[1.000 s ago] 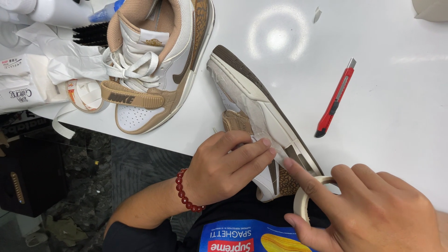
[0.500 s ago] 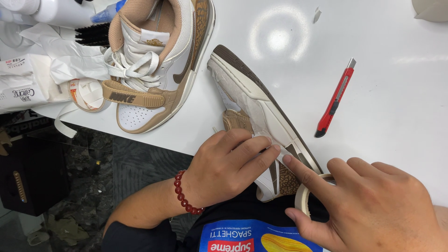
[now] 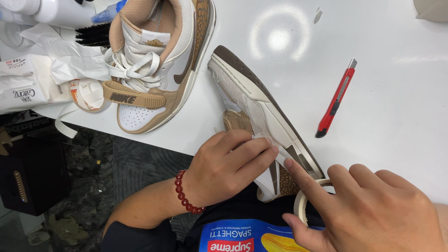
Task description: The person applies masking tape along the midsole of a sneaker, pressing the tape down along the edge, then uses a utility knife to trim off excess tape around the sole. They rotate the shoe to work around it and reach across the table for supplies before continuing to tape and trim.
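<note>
Sneaker on its side lay at the near edge of the white worktop, its brown sole turned toward the far side and its heel hanging over the person's lap. Pale masking tape already covered much of the white midsole from the toe toward the middle; the stretch toward the heel looked bare, so the masking seemed partly done. The left hand lay curled over the upper, fingers pressing the tape's end down against the midsole, gripping nothing else. The right hand held the tape roll between thumb and fingers, with its forefinger stretched out to the sole. The second sneaker, upright near the worktop's left edge, showed no tape. A red utility knife lay well apart from both hands.
</note>
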